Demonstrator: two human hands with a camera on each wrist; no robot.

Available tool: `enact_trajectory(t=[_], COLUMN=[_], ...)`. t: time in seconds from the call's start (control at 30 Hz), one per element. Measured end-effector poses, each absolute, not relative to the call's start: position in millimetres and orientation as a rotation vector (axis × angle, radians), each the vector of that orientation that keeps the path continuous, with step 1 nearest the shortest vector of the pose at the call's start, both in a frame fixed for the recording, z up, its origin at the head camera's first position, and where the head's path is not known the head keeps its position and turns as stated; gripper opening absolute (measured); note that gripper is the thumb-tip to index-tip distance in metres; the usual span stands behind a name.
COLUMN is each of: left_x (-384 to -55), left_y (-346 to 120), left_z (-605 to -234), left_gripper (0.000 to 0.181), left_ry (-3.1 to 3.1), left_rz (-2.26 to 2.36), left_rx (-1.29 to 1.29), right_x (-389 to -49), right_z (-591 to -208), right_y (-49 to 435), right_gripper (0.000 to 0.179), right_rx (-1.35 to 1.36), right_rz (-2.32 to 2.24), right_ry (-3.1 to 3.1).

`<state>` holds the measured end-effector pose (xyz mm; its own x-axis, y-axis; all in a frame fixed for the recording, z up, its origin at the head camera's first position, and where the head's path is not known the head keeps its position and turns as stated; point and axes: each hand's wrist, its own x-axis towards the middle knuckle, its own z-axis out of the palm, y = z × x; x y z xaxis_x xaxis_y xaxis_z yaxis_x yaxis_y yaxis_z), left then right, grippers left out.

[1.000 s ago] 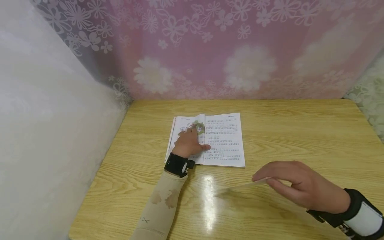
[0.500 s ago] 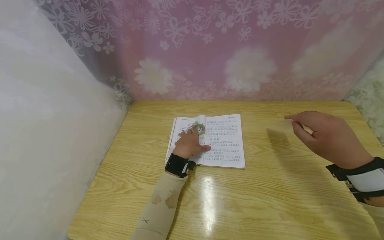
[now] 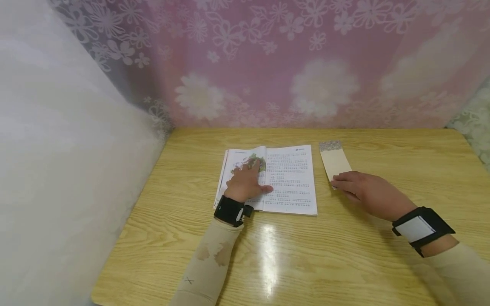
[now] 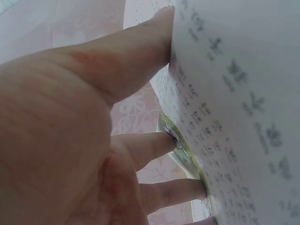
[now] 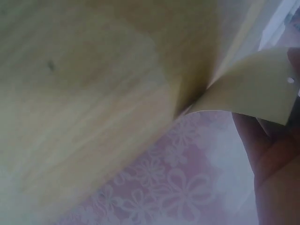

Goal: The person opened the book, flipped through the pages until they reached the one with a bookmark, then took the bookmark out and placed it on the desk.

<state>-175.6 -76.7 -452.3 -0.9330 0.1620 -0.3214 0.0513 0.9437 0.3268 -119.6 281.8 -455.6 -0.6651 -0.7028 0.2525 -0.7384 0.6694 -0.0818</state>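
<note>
An open book [image 3: 291, 182] lies on the table, printed text on its right page and a coloured picture on the left. My left hand [image 3: 243, 182] rests spread on it, fingers on the left page and thumb across the fold; in the left wrist view the fingertips press the paper. Right of the book is a cream bookmark [image 3: 334, 163] with a grey patterned far end. My right hand [image 3: 367, 193] pinches its near end. In the right wrist view the bookmark [image 5: 248, 89] bends upward from the tabletop, with a small hole near the held end.
The wooden table [image 3: 183, 255] has a bright light reflection in front of the book. A pink flowered curtain [image 3: 268, 85] hangs along the back edge, and a pale wall [image 3: 76, 148] stands at the left.
My right hand has swung from the front right out to the right, then back left beside the book. The bookmark, earlier seen edge-on in the air, now touches the table. The left hand stays put.
</note>
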Motion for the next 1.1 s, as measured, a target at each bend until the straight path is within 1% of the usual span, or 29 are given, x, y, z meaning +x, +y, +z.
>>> enact_trajectory(t=[0.17, 0.6, 0.7, 0.8, 0.87, 0.93, 1.0, 1.1], left_x=[-175.5, -176.2, -174.3, -173.0, -172.4, -171.7, -171.2, -167.2], left_y=[-77.6, -75.5, -72.9, -72.5, -73.5, -77.3, -83.5, -97.7], left_z=[-452.1, -453.3, -453.9, -456.0, -458.1, -460.5, -461.8, -461.2], left_gripper=[0.100, 0.100, 0.101, 0.102, 0.102, 0.101, 0.097, 0.088], left_ry=[2.770, 2.747, 2.754, 2.764, 2.773, 2.788, 2.809, 2.828], left_rz=[0.414, 0.445, 0.441, 0.421, 0.416, 0.425, 0.491, 0.649], left_rx=[0.150, 0.130, 0.126, 0.126, 0.143, 0.182, 0.243, 0.314], right_x=[-111.4, -104.5, -103.7, -106.5, -109.6, -113.0, -116.9, -122.4], right_z=[-468.3, -479.3, -477.5, -474.7, -472.8, -471.2, -470.0, -469.0], right_y=[278.7, 278.1, 273.6, 256.0, 238.2, 218.9, 201.4, 184.7], right_gripper=[0.041, 0.039, 0.029, 0.021, 0.023, 0.032, 0.039, 0.045], right_rx=[1.204, 1.158, 1.138, 1.132, 1.141, 1.159, 1.186, 1.205], right_rz=[0.287, 0.355, 0.375, 0.401, 0.418, 0.434, 0.434, 0.413], right_ry=[-2.695, -2.758, -2.745, -2.707, -2.703, -2.732, -2.774, -2.844])
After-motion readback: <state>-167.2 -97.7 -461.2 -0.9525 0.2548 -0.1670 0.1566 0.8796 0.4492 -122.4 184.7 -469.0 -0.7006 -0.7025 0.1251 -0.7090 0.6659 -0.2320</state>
